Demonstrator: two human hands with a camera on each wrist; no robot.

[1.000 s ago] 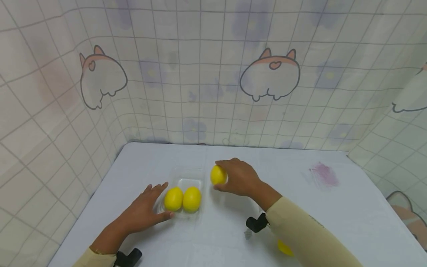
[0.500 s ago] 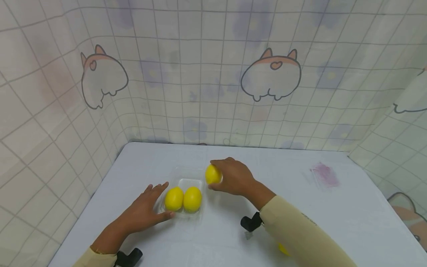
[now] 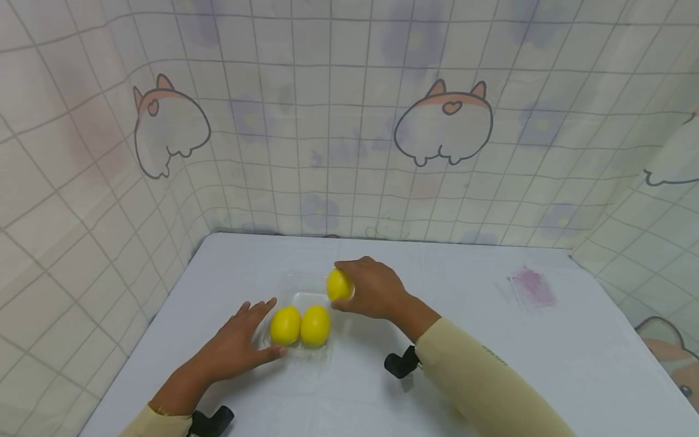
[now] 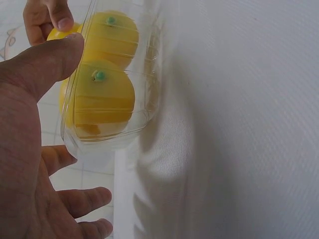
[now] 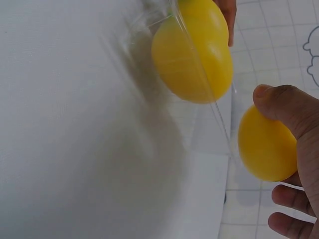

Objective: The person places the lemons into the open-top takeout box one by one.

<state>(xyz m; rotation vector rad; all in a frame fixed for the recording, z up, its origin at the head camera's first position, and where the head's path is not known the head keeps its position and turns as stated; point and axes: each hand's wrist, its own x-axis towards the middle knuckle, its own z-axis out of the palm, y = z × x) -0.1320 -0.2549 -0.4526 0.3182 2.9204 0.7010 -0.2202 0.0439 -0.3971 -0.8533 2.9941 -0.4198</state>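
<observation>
Right hand (image 3: 372, 289) pinches a yellow fruit (image 3: 338, 285) above the right rim of the tray (image 3: 307, 300), left hand (image 3: 235, 345) spreads, holding nothing, at its left, and the fruit looks light, firm, perhaps slippery, best gripped around its middle.

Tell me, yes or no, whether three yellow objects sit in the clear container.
No, only two yellow objects sit in the clear container; the right hand holds another yellow object apart from them.
</observation>
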